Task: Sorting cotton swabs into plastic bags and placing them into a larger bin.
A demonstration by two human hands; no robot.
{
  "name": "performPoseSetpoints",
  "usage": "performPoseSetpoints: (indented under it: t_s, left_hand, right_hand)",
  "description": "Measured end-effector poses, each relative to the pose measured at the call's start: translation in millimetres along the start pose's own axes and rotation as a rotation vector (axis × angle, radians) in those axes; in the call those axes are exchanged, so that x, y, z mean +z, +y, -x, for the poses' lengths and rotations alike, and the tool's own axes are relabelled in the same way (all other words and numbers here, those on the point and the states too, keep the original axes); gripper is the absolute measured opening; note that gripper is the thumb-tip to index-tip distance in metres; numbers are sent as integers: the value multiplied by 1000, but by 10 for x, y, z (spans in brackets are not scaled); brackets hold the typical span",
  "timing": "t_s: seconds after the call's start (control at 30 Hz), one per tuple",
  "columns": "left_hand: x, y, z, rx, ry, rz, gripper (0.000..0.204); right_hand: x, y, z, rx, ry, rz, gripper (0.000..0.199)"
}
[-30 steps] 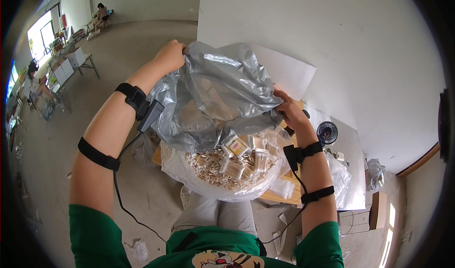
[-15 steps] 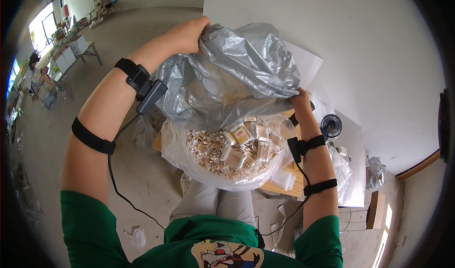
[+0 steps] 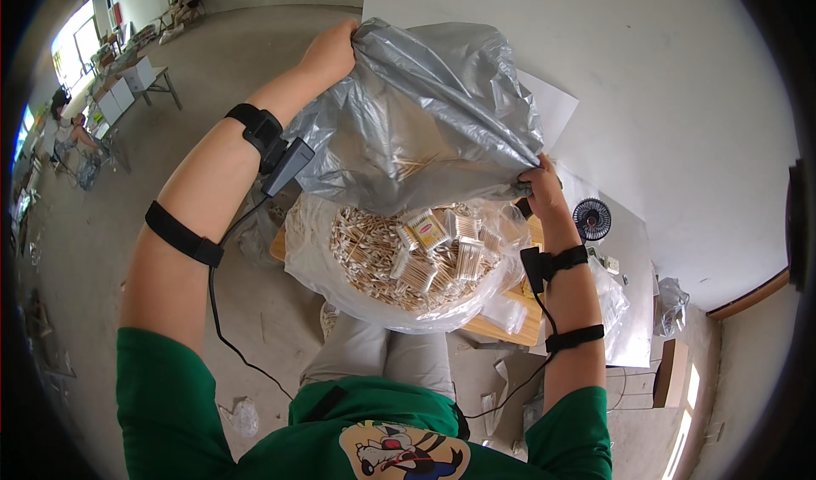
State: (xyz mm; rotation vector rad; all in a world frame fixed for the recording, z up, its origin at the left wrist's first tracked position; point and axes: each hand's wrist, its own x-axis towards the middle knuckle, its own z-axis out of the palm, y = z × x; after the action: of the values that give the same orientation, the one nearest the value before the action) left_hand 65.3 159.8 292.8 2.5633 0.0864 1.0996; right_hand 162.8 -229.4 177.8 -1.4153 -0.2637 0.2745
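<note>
A large grey plastic bag [image 3: 442, 81] hangs stretched between my two hands. High at its left corner, my left hand [image 3: 334, 47] grips the edge, fingers closed. My right hand [image 3: 544, 188] pinches the opposite edge, lower down. Through the film a few cotton swabs [image 3: 416, 167] show in the bag's lower part. Beneath and nearer to me is a clear plastic liner [image 3: 310, 259] heaped with loose cotton swabs [image 3: 365, 268]. On the heap lie several clear packs of swabs [image 3: 468, 259], one with a yellow and white label [image 3: 427, 230].
The liner rests on a wooden surface [image 3: 510, 327] before my legs. To the right a small black fan [image 3: 592, 219] stands on a light table [image 3: 625, 310] with clear bags. Far left, two people sit near tables with white boxes [image 3: 138, 74]. Cardboard [image 3: 670, 374] stands at right.
My left hand has risen slightly and moved left, pulling the grey bag up and wider. My right hand has dropped a little. Swabs now show through the bag's film.
</note>
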Motion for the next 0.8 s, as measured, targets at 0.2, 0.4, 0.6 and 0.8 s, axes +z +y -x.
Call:
performPoseSetpoints:
  t_s: [0.2, 0.4, 0.6, 0.8]
  left_hand:
    - [-64, 98, -16, 132, -96, 63, 26]
    - [-109, 103, 31, 183, -227, -175, 32]
    - [-162, 198, 144, 129, 41, -153, 23]
    - [-284, 314, 339, 377, 27, -215, 16]
  right_hand:
    - [-3, 179, -30, -123, -189, 662, 55]
    - [-180, 270, -181, -156, 138, 1134, 38]
    - [-72, 154, -129, -348, 358, 1092, 31]
    - [-248, 232, -129, -577, 328, 1012, 24]
